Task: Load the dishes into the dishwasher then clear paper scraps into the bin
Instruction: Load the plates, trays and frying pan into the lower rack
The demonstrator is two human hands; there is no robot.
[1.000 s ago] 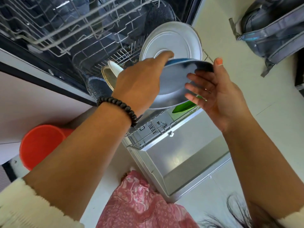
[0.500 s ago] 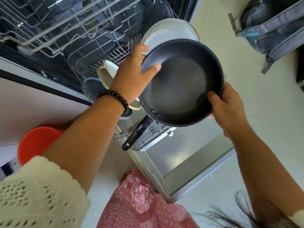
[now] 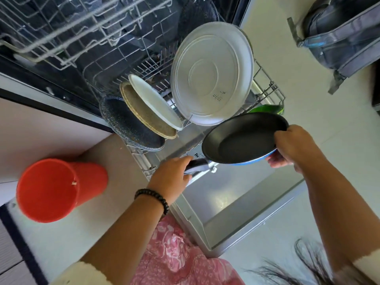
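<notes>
Looking down on a pale cream floor (image 3: pixel 287 64) with an open dishwasher: its grey metal door (image 3: pixel 236 202) lies dropped flat, dark tub behind, white wire upper rack (image 3: pixel 72 27) pulled over it. Lower rack (image 3: pixel 271 87), grey wire, holds dishes on edge: a large white round plate (image 3: pixel 211 75) with ringed underside, tilted; left of it a smaller white plate (image 3: pixel 154 101), touching a beige rough-faced plate (image 3: pixel 144 118), then a dark speckled pan (image 3: pixel 125 124) outermost. Something green (image 3: pixel 267 109) shows behind the held pan's rim, too hidden to name.

Frying pan (image 3: pixel 244 138), black non-stick inside, blue outside, held over the front edge of the lower rack and door, tilted, just beside the large white plate, not in the tines. Left hand (image 3: pixel 172 173) curls round the dark pan handle (image 3: pixel 196 164); beaded black bracelet (image 3: pixel 153 197) on that wrist. Right hand (image 3: pixel 292 145) grips the far rim, thumb over the top, fingers under.

Red plastic bin (image 3: pixel 55 190), round and smooth, stands on the floor left of the door, well apart from the pan; a small pale scrap sits on its inner wall. Grey backpack (image 3: pixel 341 31) with blue trim lies on the floor top right. Pink patterned fabric (image 3: pixel 174 254) at bottom centre, cream knit cuffs at both sleeves, dark hair strands lower right.
</notes>
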